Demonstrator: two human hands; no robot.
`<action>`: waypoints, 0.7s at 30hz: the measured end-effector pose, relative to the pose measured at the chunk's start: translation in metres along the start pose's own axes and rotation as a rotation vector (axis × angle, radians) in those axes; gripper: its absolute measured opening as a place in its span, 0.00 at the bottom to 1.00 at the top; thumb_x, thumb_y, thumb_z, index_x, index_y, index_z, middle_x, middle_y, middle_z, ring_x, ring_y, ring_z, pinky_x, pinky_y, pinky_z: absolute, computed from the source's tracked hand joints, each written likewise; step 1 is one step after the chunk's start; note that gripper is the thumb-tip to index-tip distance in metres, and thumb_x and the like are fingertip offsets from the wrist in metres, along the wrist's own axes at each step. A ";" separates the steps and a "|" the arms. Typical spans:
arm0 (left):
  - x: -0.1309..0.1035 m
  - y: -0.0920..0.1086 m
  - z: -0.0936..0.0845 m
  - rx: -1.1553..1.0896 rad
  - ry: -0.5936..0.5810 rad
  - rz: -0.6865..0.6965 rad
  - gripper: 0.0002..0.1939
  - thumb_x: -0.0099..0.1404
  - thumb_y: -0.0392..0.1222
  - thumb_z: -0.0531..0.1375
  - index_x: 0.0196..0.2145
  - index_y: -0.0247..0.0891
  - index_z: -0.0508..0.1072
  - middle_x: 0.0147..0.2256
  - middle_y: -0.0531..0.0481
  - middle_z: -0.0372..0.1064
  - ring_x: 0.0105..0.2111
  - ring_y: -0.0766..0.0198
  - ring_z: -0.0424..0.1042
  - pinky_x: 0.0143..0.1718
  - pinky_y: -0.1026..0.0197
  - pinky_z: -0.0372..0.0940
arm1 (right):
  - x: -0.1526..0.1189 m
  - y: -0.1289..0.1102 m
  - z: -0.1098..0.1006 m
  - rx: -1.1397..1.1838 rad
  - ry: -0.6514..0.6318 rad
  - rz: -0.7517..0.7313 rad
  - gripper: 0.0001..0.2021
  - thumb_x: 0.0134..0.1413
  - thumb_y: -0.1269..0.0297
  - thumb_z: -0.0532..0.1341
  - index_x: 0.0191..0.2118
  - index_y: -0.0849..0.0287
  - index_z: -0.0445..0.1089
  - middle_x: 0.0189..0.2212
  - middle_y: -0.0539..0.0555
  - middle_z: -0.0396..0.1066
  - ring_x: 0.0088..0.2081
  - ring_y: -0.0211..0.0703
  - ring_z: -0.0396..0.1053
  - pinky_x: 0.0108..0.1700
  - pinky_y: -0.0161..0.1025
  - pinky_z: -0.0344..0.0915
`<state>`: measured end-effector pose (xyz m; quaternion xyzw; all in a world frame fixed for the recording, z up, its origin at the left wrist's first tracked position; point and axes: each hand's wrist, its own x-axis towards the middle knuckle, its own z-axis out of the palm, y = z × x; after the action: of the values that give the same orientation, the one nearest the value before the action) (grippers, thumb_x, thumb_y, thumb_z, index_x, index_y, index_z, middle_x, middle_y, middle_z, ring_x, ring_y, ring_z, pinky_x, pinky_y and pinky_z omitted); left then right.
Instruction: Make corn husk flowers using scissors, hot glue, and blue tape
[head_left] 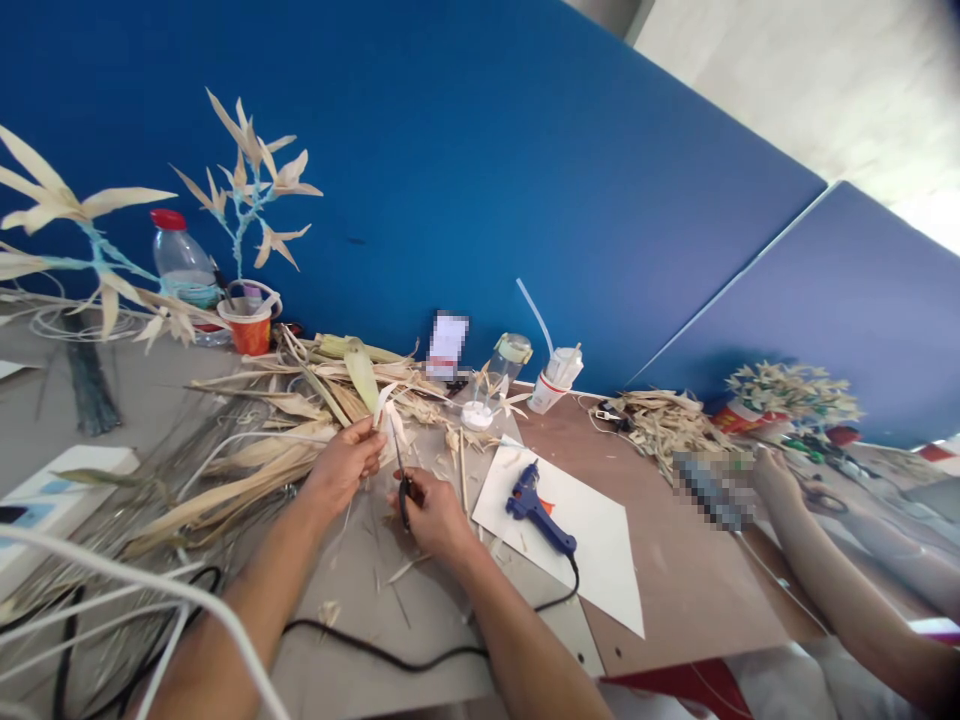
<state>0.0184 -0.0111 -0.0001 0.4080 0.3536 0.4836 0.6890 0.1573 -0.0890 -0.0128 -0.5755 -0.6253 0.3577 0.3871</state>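
My left hand (346, 462) pinches a pale strip of corn husk (384, 402) that sticks up above its fingers. Black-handled scissors (406, 492) are in my right hand (435, 512), their blades pointing up beside the strip. Whether the blades touch the husk I cannot tell. Behind and left of my hands lies a heap of dried husks (255, 470). Just to the right, a blue glue gun (536, 508) rests on a white sheet (609, 560).
Husk flowers on blue-wrapped stems (241, 215), a red-capped bottle (180, 262) and a red cup (250, 328) stand at back left. A clear jar (510, 362) and paper cup (547, 392) stand behind. Cables cross the front. At right are another person's arms (817, 560).
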 end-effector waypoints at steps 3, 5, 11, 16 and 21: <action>-0.001 0.000 0.001 0.027 -0.010 -0.015 0.15 0.49 0.43 0.67 0.32 0.35 0.71 0.17 0.63 0.50 0.14 0.78 0.44 0.16 0.69 0.39 | 0.001 0.001 0.000 0.008 0.007 -0.006 0.13 0.49 0.64 0.60 0.42 0.63 0.72 0.22 0.48 0.64 0.23 0.35 0.59 0.27 0.33 0.55; -0.002 -0.001 0.003 0.054 -0.020 -0.022 0.14 0.49 0.43 0.67 0.31 0.35 0.70 0.17 0.63 0.50 0.14 0.77 0.44 0.16 0.69 0.40 | 0.001 0.000 0.000 0.000 0.020 -0.014 0.13 0.50 0.63 0.60 0.41 0.62 0.72 0.22 0.48 0.64 0.23 0.35 0.59 0.27 0.33 0.55; -0.003 -0.002 0.005 0.088 -0.044 -0.046 0.13 0.49 0.43 0.67 0.30 0.35 0.70 0.17 0.63 0.50 0.14 0.77 0.44 0.16 0.68 0.39 | 0.001 0.000 -0.001 -0.003 0.039 -0.018 0.12 0.50 0.63 0.60 0.40 0.62 0.72 0.21 0.47 0.63 0.23 0.35 0.57 0.26 0.33 0.54; -0.004 0.002 0.005 0.042 -0.038 -0.039 0.16 0.49 0.43 0.67 0.35 0.35 0.71 0.16 0.64 0.48 0.14 0.77 0.43 0.16 0.69 0.39 | 0.003 0.005 -0.002 0.022 0.056 -0.024 0.11 0.50 0.63 0.59 0.39 0.60 0.72 0.22 0.47 0.63 0.23 0.35 0.57 0.27 0.33 0.55; -0.004 0.003 0.005 -0.018 -0.012 -0.029 0.20 0.49 0.41 0.68 0.40 0.36 0.70 0.17 0.65 0.49 0.13 0.78 0.42 0.16 0.69 0.40 | 0.003 0.009 -0.002 0.035 0.074 -0.040 0.11 0.51 0.62 0.59 0.39 0.59 0.72 0.23 0.48 0.63 0.24 0.36 0.57 0.26 0.32 0.54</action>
<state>0.0208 -0.0155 0.0049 0.3995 0.3509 0.4740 0.7019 0.1632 -0.0856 -0.0198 -0.5689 -0.6156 0.3390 0.4272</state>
